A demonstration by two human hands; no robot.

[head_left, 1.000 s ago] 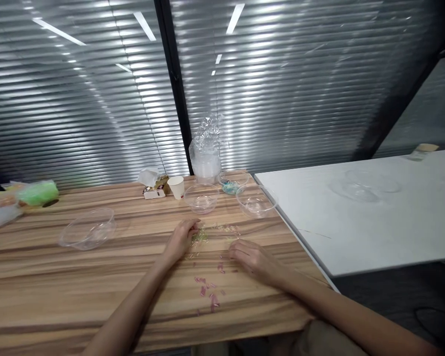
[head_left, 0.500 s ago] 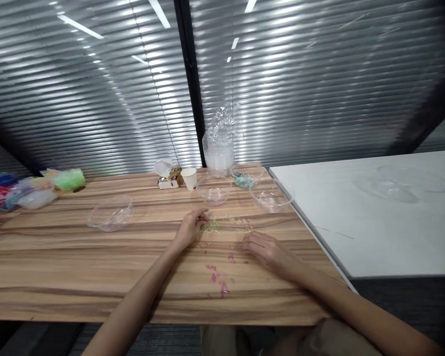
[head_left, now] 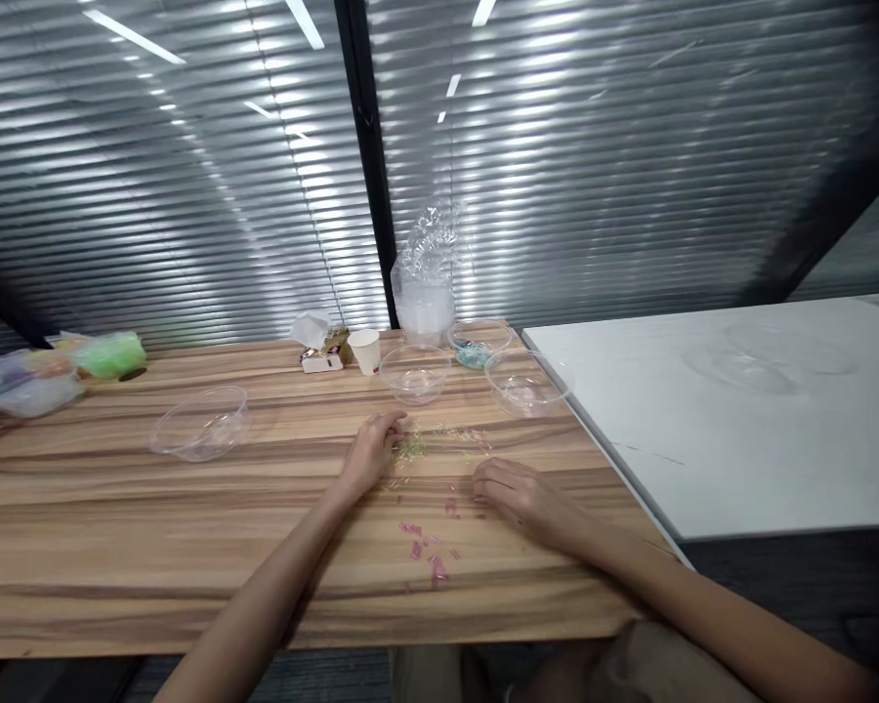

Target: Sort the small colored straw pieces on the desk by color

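Small yellow-green pieces [head_left: 412, 447] lie loose on the wooden table, right beside the fingertips of my left hand [head_left: 372, 454]. That hand rests low with its fingers bent together; anything between them is too small to make out. My right hand [head_left: 517, 496] lies on the table to the right, fingers curled inward and pressed together, their tips partly hidden. Just left of it are a few pink pieces [head_left: 451, 508]. More flat pink pieces [head_left: 438, 568] are scattered nearer the front edge. Thin pale and pinkish pieces [head_left: 469, 435] form a loose band behind, between the hands.
Clear bowls stand behind my hands: one in the middle [head_left: 415, 376], another at right [head_left: 528, 386], and one holding blue pieces [head_left: 476, 353]. A further clear bowl [head_left: 201, 427] sits left. Behind are a paper cup [head_left: 366, 351], tissue pack [head_left: 323, 358] and wrapped tub [head_left: 425, 310].
The view has shifted slightly, so most things sit a little farther left. Both hands keep nearly the same places and poses beside the pieces.
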